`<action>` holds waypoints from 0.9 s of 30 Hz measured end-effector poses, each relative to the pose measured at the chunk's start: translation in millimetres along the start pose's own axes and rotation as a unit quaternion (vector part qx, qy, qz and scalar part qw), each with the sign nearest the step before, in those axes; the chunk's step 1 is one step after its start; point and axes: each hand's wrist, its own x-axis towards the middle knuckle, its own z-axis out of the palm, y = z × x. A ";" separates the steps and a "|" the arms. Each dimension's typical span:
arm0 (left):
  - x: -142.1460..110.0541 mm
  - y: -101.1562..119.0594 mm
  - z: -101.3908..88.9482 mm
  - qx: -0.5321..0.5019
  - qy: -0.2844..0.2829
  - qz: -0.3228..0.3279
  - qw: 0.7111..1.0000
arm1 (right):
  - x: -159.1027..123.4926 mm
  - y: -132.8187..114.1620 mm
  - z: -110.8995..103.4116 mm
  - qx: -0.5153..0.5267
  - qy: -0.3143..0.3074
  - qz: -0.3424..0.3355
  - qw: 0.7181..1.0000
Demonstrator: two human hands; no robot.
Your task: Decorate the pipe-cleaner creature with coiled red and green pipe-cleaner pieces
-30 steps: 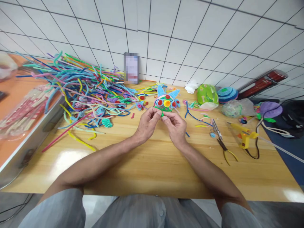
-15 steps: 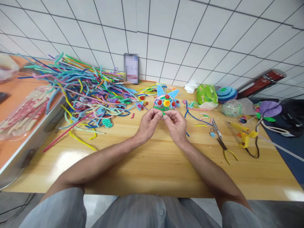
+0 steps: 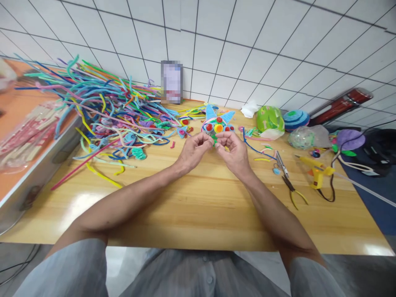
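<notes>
Close together over the middle of the table, both hands work at a small green piece of pipe cleaner (image 3: 215, 140). My left hand (image 3: 195, 152) pinches it between thumb and fingertips. From the other side, my right hand (image 3: 232, 151) has thumb and forefinger at its edge, the fingers curled; its exact grip is partly hidden. Just behind the fingertips sits a blue pipe-cleaner figure (image 3: 210, 112) with two pointed ears, red rounds and a yellow round (image 3: 218, 128). The hands cover its lower part.
A tangled heap of coloured pipe cleaners (image 3: 117, 107) spreads at the left. A phone (image 3: 172, 82) leans on the tiled wall. Right lie scissors (image 3: 282, 164), yellow-handled pliers (image 3: 292, 192), a yellow glue gun (image 3: 317, 172) and a green wrapped ball (image 3: 269, 123). A red flask (image 3: 343, 108) stands behind.
The hands have shifted slightly, and the right thumb has moved a little away from the left one. More green shows between the fingertips. The camera view has tilted a little.
</notes>
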 end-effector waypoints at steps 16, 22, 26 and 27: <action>-5.7 -13.5 6.5 -0.039 0.057 -0.025 0.997 | -14.7 12.7 14.2 -0.030 0.032 0.005 0.999; -6.6 -23.4 8.5 -0.058 0.076 -0.050 0.994 | -15.5 18.8 19.0 0.017 0.022 0.044 0.999; -4.7 -24.3 7.7 -0.067 0.068 -0.054 0.994 | -14.1 18.4 17.9 0.036 0.028 0.046 0.998; -3.9 -24.0 6.9 -0.064 0.060 -0.054 0.995 | -13.3 18.2 16.9 0.031 0.025 0.040 0.998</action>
